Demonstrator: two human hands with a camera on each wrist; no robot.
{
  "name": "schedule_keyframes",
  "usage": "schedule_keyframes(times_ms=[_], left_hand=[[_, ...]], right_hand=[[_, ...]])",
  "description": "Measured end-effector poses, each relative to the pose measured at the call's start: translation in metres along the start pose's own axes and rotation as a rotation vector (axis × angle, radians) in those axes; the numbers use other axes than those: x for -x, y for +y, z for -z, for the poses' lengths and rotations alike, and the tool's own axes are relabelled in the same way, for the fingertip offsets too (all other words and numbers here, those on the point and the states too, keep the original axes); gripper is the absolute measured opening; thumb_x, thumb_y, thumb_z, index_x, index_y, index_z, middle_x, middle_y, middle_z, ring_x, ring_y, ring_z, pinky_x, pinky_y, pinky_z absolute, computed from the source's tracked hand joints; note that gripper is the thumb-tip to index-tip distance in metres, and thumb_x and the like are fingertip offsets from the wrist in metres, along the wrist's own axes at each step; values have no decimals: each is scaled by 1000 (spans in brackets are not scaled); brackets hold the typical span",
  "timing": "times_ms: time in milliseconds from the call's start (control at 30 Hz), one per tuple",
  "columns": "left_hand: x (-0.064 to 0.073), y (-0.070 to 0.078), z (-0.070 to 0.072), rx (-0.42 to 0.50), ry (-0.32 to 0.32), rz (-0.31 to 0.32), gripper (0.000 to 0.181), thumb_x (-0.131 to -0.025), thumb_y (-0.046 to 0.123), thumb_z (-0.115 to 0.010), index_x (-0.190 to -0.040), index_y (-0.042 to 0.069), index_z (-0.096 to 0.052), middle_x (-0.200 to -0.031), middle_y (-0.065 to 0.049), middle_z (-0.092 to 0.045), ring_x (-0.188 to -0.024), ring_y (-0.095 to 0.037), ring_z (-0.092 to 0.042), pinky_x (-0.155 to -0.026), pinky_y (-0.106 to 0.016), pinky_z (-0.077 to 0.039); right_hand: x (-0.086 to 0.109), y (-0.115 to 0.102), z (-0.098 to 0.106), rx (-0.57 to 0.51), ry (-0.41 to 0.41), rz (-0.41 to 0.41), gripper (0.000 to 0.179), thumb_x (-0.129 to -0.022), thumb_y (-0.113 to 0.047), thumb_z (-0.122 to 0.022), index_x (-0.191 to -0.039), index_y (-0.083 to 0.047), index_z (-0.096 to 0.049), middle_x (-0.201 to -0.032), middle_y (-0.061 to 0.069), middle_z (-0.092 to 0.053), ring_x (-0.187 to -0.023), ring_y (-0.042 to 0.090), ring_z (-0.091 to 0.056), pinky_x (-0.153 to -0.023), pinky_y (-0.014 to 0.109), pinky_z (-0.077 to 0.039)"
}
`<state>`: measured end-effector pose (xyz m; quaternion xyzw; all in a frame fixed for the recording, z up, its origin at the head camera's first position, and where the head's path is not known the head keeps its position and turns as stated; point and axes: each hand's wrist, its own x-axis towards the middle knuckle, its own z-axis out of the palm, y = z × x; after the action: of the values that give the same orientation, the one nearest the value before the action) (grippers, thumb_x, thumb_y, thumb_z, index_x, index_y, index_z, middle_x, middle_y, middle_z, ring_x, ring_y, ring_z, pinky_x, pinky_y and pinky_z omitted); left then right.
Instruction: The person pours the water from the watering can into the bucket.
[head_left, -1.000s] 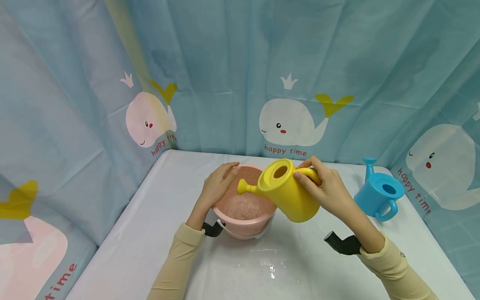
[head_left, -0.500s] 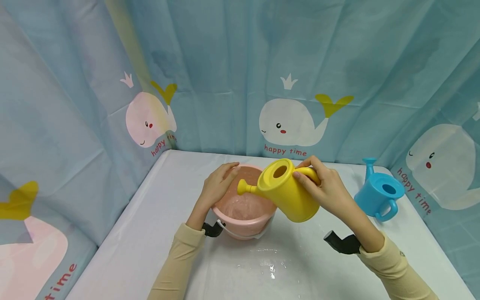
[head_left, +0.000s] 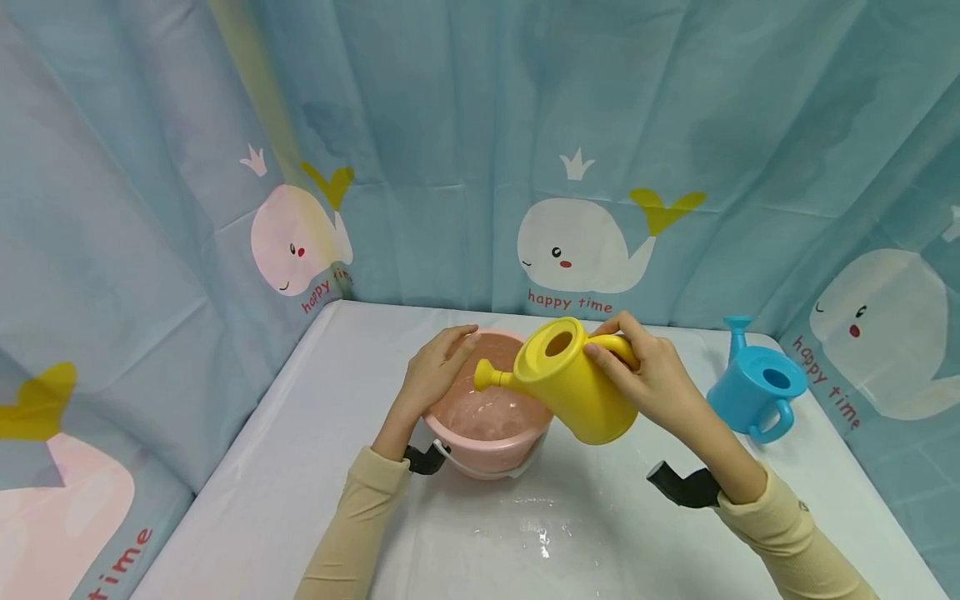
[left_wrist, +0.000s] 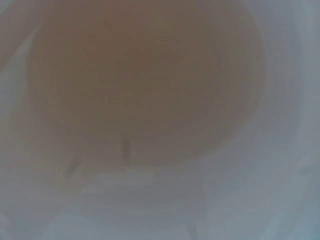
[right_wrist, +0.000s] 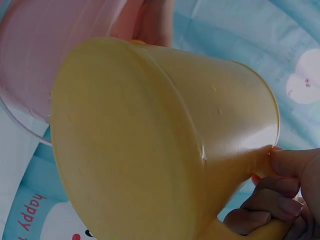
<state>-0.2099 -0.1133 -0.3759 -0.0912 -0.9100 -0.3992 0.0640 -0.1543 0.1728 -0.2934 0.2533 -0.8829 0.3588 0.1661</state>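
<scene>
My right hand (head_left: pixel 652 375) grips the handle of a yellow watering can (head_left: pixel 581 387), thumb on top. The can tilts left, its sprinkler spout (head_left: pixel 491 375) over the mouth of a pink bucket (head_left: pixel 487 454). In the right wrist view the can's base (right_wrist: pixel 125 150) faces the camera, with curled fingers (right_wrist: pixel 270 200) around the handle. My left hand (head_left: pixel 438 367) holds the bucket's left rim, its thumb at the inner side. Rippling water (head_left: pixel 491 417) shows inside the bucket. The left wrist view is hazy, with only a broad brownish shape.
A blue watering can (head_left: pixel 761 387) stands on the right of the white table (head_left: pixel 322 433). Wet patches (head_left: pixel 543 537) shine in front of the bucket. The bucket's white handle (head_left: pixel 517 472) hangs down its front. A blue whale-print curtain (head_left: pixel 435 242) encloses the back and sides.
Both hands, the tilted yellow watering can and the bucket hold nearly the same place. The water surface in the bucket keeps changing its ripples.
</scene>
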Motion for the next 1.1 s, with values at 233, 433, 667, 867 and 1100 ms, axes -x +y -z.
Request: schedule_keyframes(times_ms=[233, 433, 667, 867, 1100], left_hand=[[0, -2, 0, 0, -3, -12, 51, -94, 55, -38, -134, 25, -50, -137, 1, -49, -128, -23, -43, -103, -54, -33], [0, -2, 1, 3, 3, -10, 50, -94, 54, -38, -133, 25, -50, -137, 1, -49, -127, -24, -44, -103, -55, -33], [0, -1, 0, 8, 3, -12, 50, -94, 53, -39, -133, 24, -51, -137, 0, -50, -127, -24, -44, -103, -55, -34], [0, -1, 1, 7, -1, -4, 51, -94, 55, -38, -133, 24, -50, -137, 0, -49, -128, -24, -43, -103, -55, -34], [1, 0, 1, 8, 1, -3, 52, -94, 55, -38, -133, 24, -50, -137, 0, -49, -128, -23, -44, -103, -54, -34]], right_hand=[[-1, -2, 0, 7, 3, 4, 18, -91, -21, -60, -101, -8, -52, -73, 2, -56, -56, 11, -48, -49, 20, -46], [-2, -4, -2, 10, -2, 6, 18, -90, -21, -60, -101, -9, -52, -73, 2, -56, -56, 11, -48, -50, 20, -46], [-2, -6, -3, 3, -2, 17, 18, -90, -20, -60, -101, -8, -52, -73, 2, -57, -55, 10, -48, -49, 20, -47], [-3, -6, -3, 4, -7, 15, 18, -91, -20, -60, -101, -9, -51, -75, 2, -57, -56, 11, -49, -50, 20, -47], [-2, -6, -3, 3, -16, 5, 18, -92, -21, -59, -102, -9, -51, -75, 3, -57, -56, 11, -49, -50, 20, -47]])
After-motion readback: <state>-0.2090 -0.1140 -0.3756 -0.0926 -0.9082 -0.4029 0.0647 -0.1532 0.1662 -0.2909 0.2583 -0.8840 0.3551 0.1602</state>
